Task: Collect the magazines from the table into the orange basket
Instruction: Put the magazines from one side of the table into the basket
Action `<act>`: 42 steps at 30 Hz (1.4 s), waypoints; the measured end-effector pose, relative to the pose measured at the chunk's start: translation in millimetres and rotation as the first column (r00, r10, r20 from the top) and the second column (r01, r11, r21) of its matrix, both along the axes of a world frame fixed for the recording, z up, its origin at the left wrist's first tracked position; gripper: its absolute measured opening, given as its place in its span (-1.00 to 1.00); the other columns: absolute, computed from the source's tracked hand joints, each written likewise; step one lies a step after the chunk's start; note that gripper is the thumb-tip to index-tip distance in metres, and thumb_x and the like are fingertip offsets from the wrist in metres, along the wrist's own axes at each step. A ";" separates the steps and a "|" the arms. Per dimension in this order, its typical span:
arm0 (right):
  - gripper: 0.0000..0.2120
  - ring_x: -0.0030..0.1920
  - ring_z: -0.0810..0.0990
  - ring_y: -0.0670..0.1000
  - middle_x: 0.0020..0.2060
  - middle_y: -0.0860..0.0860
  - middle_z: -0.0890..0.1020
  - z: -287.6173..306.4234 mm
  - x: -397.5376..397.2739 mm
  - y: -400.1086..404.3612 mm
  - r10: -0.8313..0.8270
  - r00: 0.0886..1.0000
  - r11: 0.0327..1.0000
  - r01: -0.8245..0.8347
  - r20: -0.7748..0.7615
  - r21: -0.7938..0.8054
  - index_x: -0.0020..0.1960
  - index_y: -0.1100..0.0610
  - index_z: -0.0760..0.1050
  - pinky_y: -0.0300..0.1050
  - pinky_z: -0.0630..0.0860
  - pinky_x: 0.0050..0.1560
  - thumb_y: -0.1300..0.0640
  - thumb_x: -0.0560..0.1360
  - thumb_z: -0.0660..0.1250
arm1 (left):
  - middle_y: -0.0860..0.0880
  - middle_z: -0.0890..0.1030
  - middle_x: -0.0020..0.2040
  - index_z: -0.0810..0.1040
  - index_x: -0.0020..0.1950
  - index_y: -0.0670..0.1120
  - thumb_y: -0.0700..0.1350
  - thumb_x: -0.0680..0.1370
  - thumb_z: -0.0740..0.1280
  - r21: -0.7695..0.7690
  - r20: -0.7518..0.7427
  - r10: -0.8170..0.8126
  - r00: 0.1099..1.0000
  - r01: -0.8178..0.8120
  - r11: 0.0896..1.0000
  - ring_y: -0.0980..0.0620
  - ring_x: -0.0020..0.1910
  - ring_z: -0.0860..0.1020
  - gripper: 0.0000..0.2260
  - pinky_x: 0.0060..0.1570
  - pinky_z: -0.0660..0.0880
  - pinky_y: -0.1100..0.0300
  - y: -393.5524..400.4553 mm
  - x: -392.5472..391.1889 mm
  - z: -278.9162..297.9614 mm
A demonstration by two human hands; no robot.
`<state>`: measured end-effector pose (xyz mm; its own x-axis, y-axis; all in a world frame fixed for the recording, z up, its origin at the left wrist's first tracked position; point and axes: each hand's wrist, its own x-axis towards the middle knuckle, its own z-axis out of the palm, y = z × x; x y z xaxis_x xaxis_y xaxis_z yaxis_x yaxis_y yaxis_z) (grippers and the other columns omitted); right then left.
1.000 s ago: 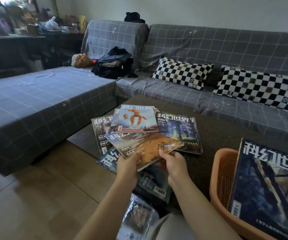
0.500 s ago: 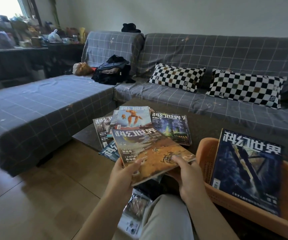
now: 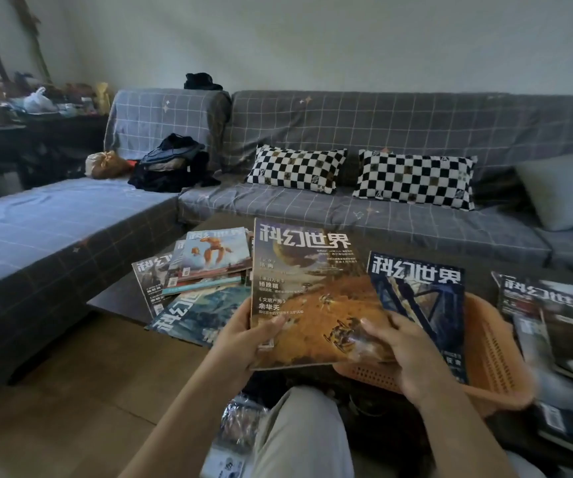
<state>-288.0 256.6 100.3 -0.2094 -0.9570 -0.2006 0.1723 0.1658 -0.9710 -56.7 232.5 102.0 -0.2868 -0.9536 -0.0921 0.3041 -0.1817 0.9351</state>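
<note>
The left hand (image 3: 243,343) and right hand (image 3: 406,353) each grip a bottom corner of the orange-covered magazine (image 3: 309,298), raised just left of the orange basket (image 3: 492,360). Thin, light and floppy, it probably handles best supported at both edges.

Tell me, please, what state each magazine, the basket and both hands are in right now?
Orange-cover magazine: lifted, held by both hands.
Left hand: grips its lower left edge.
Right hand: grips its lower right corner.
Orange basket: holds one magazine.
Blue-cover magazine: upright in the basket.
Magazine pile: spread on the table, untouched.
</note>
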 end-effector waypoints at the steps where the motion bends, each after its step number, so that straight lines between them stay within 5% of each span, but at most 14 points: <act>1: -0.79 -0.18 0.70 0.14 -0.17 0.07 0.72 0.9 -8.3 2.5 -0.016 1.000 1.000 0.016 -0.019 0.000 0.02 0.06 0.56 0.09 0.59 -0.02 0.20 0.40 0.44 | -0.16 0.67 0.07 0.49 0.23 -0.03 -0.17 0.38 0.43 -0.013 0.018 -0.019 1.000 0.019 1.000 -0.20 0.07 0.63 -0.57 0.01 0.58 -0.18 -2.7 -8.2 0.1; 5: -0.65 -0.05 0.66 0.07 0.00 0.01 0.65 2.6 -40.0 10.1 -0.101 0.985 0.995 0.100 -0.138 -0.015 0.16 -0.03 0.48 0.01 0.59 -0.03 0.13 0.41 0.45 | -0.12 0.68 0.06 0.48 0.26 -0.03 -0.17 0.40 0.42 -0.047 0.069 -0.099 0.993 0.102 0.994 -0.15 0.05 0.65 -0.58 -0.15 0.64 -0.07 -14.4 -45.5 -0.7; 9: -0.54 0.09 0.56 0.06 0.12 -0.03 0.56 -1.7 -72.4 13.8 -0.178 0.942 0.981 0.192 -0.283 0.019 0.31 -0.05 0.35 0.13 0.49 0.18 0.05 0.46 0.39 | -0.02 0.70 0.03 0.50 0.25 0.01 -0.18 0.54 0.34 -0.071 0.133 -0.137 0.982 0.147 0.987 -0.03 -0.02 0.67 -0.72 -0.27 0.60 0.13 -29.2 -85.6 -7.4; 12: -0.55 -0.02 0.55 -0.09 0.04 -0.14 0.53 -6.4 -91.5 13.6 -0.237 0.925 0.970 0.241 -0.296 -0.026 0.31 -0.03 0.33 -0.19 0.58 -0.18 0.16 0.48 0.37 | 0.03 0.64 0.17 0.42 0.39 0.05 -0.12 0.58 0.30 -0.106 0.231 -0.146 0.962 0.175 0.979 0.02 0.11 0.62 -0.63 0.06 0.57 0.03 -41.1 -115.0 -10.7; 14: -0.55 -0.07 0.55 -0.14 0.03 -0.13 0.54 -10.4 -102.2 11.3 -0.278 0.925 0.960 0.275 -0.261 -0.048 0.31 0.02 0.35 -0.35 0.51 -0.43 0.26 0.48 0.36 | 0.08 0.57 0.23 0.50 0.26 0.21 -0.14 0.59 0.30 -0.145 0.259 -0.145 0.955 0.186 0.972 0.15 0.06 0.61 -0.68 -0.01 0.57 0.22 -47.7 -131.5 -10.5; 16: -0.55 -0.11 0.58 -0.16 0.07 -0.03 0.58 -15.7 -110.4 7.2 -0.299 0.914 0.952 0.306 -0.273 -0.020 0.31 0.02 0.34 -0.37 0.48 -0.46 0.27 0.48 0.35 | 0.13 0.54 0.22 0.54 0.03 0.31 -0.14 0.58 0.31 -0.170 0.333 -0.137 0.933 0.202 0.964 0.21 0.02 0.59 -0.71 -0.18 0.53 0.37 -57.0 -144.7 -11.9; 19: -0.60 -0.30 0.57 -0.24 0.01 -0.05 0.57 -22.5 -119.0 -0.3 -0.314 0.894 0.937 0.347 -0.321 0.050 0.29 0.09 0.37 -0.43 0.40 -0.58 0.24 0.49 0.36 | 0.12 0.61 0.12 0.56 0.16 0.10 -0.10 0.55 0.36 -0.134 0.459 -0.104 0.882 0.185 0.974 0.16 0.02 0.58 -0.80 0.00 0.55 0.17 -71.2 -159.3 -25.4; 23: -0.60 -0.31 0.53 -0.14 -0.16 -0.12 0.50 -25.7 -126.5 -10.1 -0.268 0.844 0.926 0.359 -0.464 0.117 0.27 0.08 0.34 -0.41 0.35 -0.65 0.17 0.48 0.37 | 0.23 0.60 -0.09 0.50 0.21 0.04 -0.08 0.52 0.40 -0.167 0.605 -0.017 0.796 0.148 0.975 0.20 -0.11 0.58 -0.72 -0.05 0.54 0.18 -84.9 -173.9 -37.1; 28: -0.71 -0.32 0.64 -0.01 -0.19 0.01 0.60 -32.8 -130.7 -22.0 -0.152 0.743 0.911 0.361 -0.652 0.199 0.17 0.12 0.36 -0.17 0.53 -0.47 0.17 0.50 0.33 | 0.19 0.55 -0.25 0.42 0.19 0.10 -0.07 0.51 0.40 -0.241 0.804 0.097 0.586 0.174 0.955 0.28 -0.38 0.51 -0.70 -0.50 0.35 0.42 -91.6 -180.0 -47.5; 32: -0.83 -0.20 0.65 0.08 -0.07 0.14 0.63 -37.4 -131.5 -25.7 -0.082 0.648 0.899 0.376 -0.757 0.225 0.05 0.18 0.47 0.01 0.63 -0.12 0.17 0.49 0.32 | 0.06 0.59 0.06 0.49 0.23 -0.01 -0.10 0.52 0.38 -0.279 0.868 0.145 0.475 0.225 0.934 0.16 -0.16 0.54 -0.71 -0.25 0.45 0.33 -93.2 -180.4 -51.1; 34: -0.81 -0.08 0.63 0.11 0.04 0.19 0.60 -39.3 -131.7 -25.9 0.005 0.593 0.904 0.341 -0.805 0.257 0.05 0.21 0.51 0.00 0.58 0.02 0.13 0.49 0.30 | 0.00 0.54 0.15 0.51 0.21 -0.01 -0.11 0.53 0.36 -0.307 0.881 0.184 0.436 0.231 0.923 0.18 -0.21 0.48 -0.74 -0.26 0.38 0.34 -93.7 -180.7 -52.0; 38: -0.86 -0.10 0.62 0.05 -0.03 0.11 0.63 -39.3 -134.5 -26.1 0.044 0.677 0.910 0.275 -0.735 0.308 0.00 0.18 0.54 -0.14 0.52 -0.13 0.14 0.49 0.32 | 0.03 0.48 0.15 0.55 0.15 0.03 -0.05 0.53 0.36 -0.316 0.910 0.237 0.341 0.198 0.928 0.18 -0.25 0.45 -0.80 -0.27 0.35 0.35 -92.6 -180.2 -55.3; 42: -0.73 -0.02 0.57 0.03 0.04 0.06 0.62 -40.2 -136.5 -26.5 0.052 0.762 0.900 0.245 -0.646 0.362 0.15 0.16 0.48 -0.10 0.48 0.03 0.13 0.47 0.36 | 0.07 0.61 -0.10 0.57 -0.01 0.00 -0.01 0.55 0.33 -0.249 0.942 0.189 0.277 0.202 0.947 0.17 -0.31 0.55 -0.91 -0.40 0.39 0.34 -93.8 -179.0 -54.6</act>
